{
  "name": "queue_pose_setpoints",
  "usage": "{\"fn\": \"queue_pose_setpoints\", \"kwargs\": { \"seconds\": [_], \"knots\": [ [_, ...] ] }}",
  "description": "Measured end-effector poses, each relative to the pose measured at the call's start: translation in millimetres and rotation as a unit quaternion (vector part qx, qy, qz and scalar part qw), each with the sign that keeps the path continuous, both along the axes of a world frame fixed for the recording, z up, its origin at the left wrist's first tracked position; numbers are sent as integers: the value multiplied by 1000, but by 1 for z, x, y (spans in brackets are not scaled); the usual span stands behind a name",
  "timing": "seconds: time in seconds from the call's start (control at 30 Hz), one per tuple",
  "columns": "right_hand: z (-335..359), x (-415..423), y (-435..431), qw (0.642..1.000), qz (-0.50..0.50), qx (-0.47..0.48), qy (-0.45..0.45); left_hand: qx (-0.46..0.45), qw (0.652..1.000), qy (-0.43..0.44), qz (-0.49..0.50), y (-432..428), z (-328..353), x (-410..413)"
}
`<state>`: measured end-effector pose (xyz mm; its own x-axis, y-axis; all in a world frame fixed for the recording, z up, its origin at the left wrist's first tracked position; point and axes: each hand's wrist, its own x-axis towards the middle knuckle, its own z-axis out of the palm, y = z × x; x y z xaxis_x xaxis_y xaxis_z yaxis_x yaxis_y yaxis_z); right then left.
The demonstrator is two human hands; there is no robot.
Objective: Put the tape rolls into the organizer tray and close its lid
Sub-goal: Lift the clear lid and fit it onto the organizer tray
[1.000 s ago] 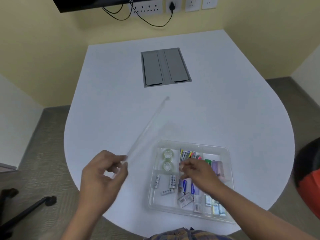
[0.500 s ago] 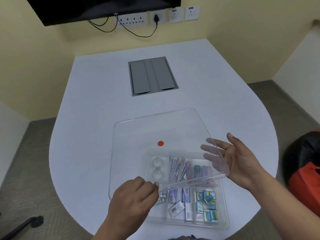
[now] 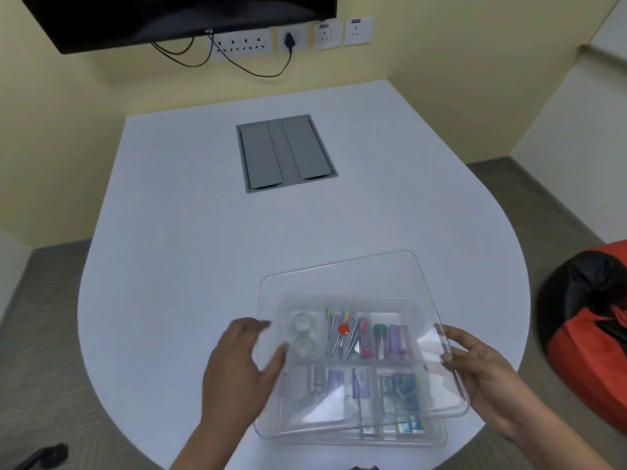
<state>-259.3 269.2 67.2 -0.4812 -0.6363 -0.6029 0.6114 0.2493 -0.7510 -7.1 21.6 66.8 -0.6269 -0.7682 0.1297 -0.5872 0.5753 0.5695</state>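
My left hand grips the clear lid at its left edge, thumb on top; right hand pinches its right edge, fingers curled under. Lid hovers skewed over the organizer tray, w/ a red dot sticker mid-lid. Two tape rolls sit in tray's far-left compartment. Labels on tray contents too blurry to read.

A white rounded table stands against a yellow wall; above it hangs a dark screen, sockets beside, grey carpet below.
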Motion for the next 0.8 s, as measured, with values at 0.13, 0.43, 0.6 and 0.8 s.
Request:
{"fn": "queue_pose_setpoints", "kwargs": {
  "seconds": [0.13, 0.43, 0.6, 0.8],
  "knots": [
    [-10, 15, 12, 997, -25, -45, -50, 320, 943, -12, 91, -18, -17, 4],
    [-42, 25, 25, 966, -32, 190, 171, 331, 939, -7, 89, -8, -49, 0],
    [-61, 29, 23, 933, -22, 269, 239, 256, 962, -21, 95, 0, -66, -8],
    [-70, 33, 14, 903, -1, 318, 287, 207, 970, -53, 113, -3, -80, -9]
  ]
}}
